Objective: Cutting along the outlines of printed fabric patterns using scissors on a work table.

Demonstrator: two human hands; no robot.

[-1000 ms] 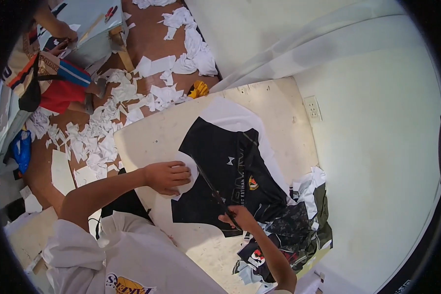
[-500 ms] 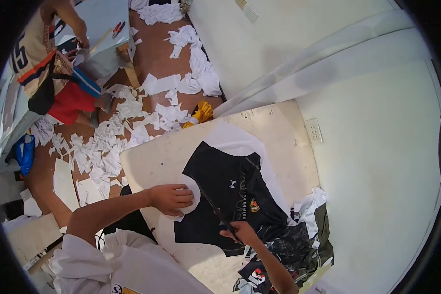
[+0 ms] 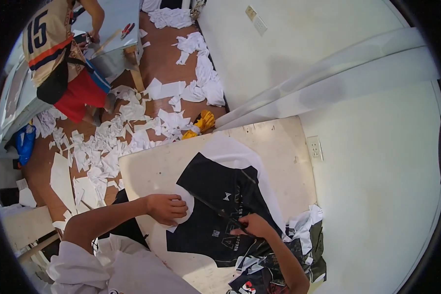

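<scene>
A black printed jersey panel (image 3: 208,176) lies flat on the pale table, partly over a larger white sheet (image 3: 264,169). My left hand (image 3: 167,208) rests at the panel's curved neckline, its fingers laid down on the white material (image 3: 185,197) there. Over the printed middle of the panel, my right hand (image 3: 257,227) is closed round a pair of dark scissors (image 3: 208,203). Their long blades slant up and left across the black cloth toward the neckline. The handles are mostly hidden by my fingers, and whether the blades are parted cannot be made out.
A pile of printed garments (image 3: 264,267) sits at the table's near right corner, close to my right forearm. White scraps (image 3: 103,152) litter the brown floor. A person (image 3: 54,49) works at another table (image 3: 113,19), where red-handled scissors (image 3: 127,30) lie. The wall (image 3: 367,166) borders the right side.
The whole view has shifted slightly. Across the panel, my right hand and the scissors have moved up and right, uncovering a small square mark. My left hand stays by the neckline.
</scene>
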